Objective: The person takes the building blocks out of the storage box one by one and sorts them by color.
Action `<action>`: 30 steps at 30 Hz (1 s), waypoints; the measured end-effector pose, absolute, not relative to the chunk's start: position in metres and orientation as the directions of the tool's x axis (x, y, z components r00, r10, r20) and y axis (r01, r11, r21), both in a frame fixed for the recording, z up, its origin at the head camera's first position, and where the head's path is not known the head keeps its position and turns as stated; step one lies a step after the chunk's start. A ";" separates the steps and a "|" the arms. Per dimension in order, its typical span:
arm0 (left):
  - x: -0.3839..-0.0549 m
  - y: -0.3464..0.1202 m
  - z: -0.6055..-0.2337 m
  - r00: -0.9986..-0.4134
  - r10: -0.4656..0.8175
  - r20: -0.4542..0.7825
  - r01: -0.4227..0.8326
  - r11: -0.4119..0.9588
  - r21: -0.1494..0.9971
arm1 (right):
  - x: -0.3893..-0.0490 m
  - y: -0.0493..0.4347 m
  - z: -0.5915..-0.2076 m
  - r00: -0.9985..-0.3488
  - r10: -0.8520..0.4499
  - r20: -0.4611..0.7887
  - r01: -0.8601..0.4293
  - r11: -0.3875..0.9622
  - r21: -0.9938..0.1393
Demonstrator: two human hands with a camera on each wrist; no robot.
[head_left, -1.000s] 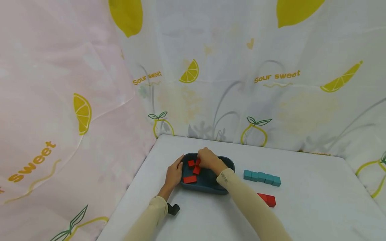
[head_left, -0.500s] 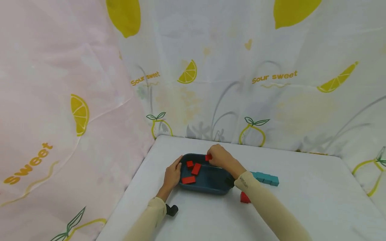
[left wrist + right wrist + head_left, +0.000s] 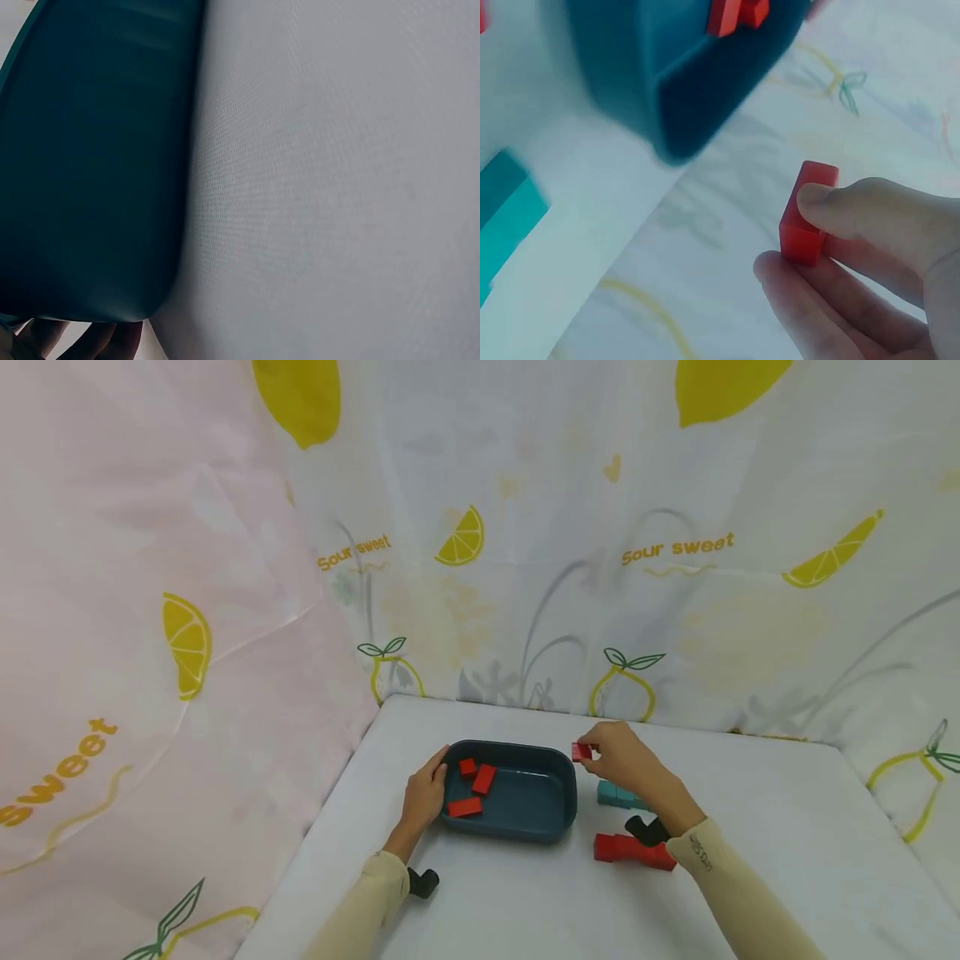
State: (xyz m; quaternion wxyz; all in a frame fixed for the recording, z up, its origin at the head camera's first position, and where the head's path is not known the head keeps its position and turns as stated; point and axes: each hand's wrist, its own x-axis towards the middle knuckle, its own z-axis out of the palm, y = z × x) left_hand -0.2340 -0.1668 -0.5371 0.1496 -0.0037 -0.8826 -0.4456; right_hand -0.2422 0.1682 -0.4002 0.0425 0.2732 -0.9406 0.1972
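In the head view a dark blue plastic bin (image 3: 517, 836) stands on the white table. My left hand (image 3: 423, 793) holds its left end, fingers (image 3: 120, 341) against the outer wall. Inside, toward the left, lie several red blocks (image 3: 483, 779). My right hand (image 3: 626, 760) pinches a red rectangular block (image 3: 808, 214) between thumb and fingertips, held up just right of the bin's far right corner.
Teal blocks (image 3: 617, 794) form a row right of the bin, partly hidden by my right hand and wrist. Nearer me lies a row of red blocks (image 3: 626, 848). A lemon-print cloth (image 3: 480, 635) hangs behind the table (image 3: 517, 910).
My right hand has lifted the red block out of the bin and carried it right, past the rim. My left hand has stayed at the bin's left end.
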 end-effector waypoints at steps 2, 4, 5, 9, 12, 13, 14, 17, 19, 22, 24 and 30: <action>-0.235 -0.166 -0.536 -0.956 -0.130 0.261 0.134 0.599 0.789 | -0.237 0.183 -0.399 -0.859 -0.479 0.179 -0.510 0.785 -0.351; -0.236 -0.166 -0.535 -0.959 -0.133 0.252 0.125 0.597 0.792 | -0.230 0.196 -0.398 -0.873 -0.461 0.158 -0.486 0.796 -0.361; -0.236 -0.166 -0.535 -0.960 -0.132 0.249 0.123 0.597 0.793 | -0.227 0.202 -0.399 -0.880 -0.453 0.145 -0.473 0.803 -0.362; -0.237 -0.165 -0.536 -0.964 -0.125 0.235 0.114 0.605 0.788 | -0.212 0.225 -0.404 -0.900 -0.423 0.103 -0.429 0.823 -0.373; -0.237 -0.166 -0.537 -0.964 -0.123 0.237 0.116 0.608 0.786 | -0.201 0.242 -0.411 -0.913 -0.397 0.093 -0.401 0.831 -0.386; -0.237 -0.166 -0.537 -0.964 -0.122 0.238 0.118 0.607 0.786 | -0.198 0.248 -0.413 -0.916 -0.390 0.094 -0.394 0.831 -0.391; -0.237 -0.166 -0.537 -0.963 -0.120 0.241 0.121 0.607 0.785 | -0.194 0.253 -0.415 -0.919 -0.383 0.093 -0.387 0.831 -0.399; -0.238 -0.168 -0.535 -0.961 -0.118 0.248 0.127 0.611 0.782 | -0.184 0.267 -0.421 -0.923 -0.374 0.094 -0.378 0.828 -0.413; -0.238 -0.168 -0.533 -0.961 -0.122 0.250 0.126 0.610 0.782 | -0.179 0.274 -0.424 -0.924 -0.372 0.095 -0.376 0.826 -0.420; -0.238 -0.168 -0.532 -0.960 -0.125 0.252 0.126 0.611 0.782 | -0.172 0.284 -0.431 -0.926 -0.369 0.080 -0.366 0.826 -0.430; -0.238 -0.168 -0.533 -0.960 -0.125 0.250 0.125 0.610 0.783 | -0.169 0.288 -0.438 -0.933 -0.355 0.058 -0.345 0.836 -0.428; -0.237 -0.165 -0.536 -0.962 -0.119 0.247 0.127 0.606 0.785 | -0.160 0.295 -0.466 -0.953 -0.300 -0.038 -0.261 0.878 -0.401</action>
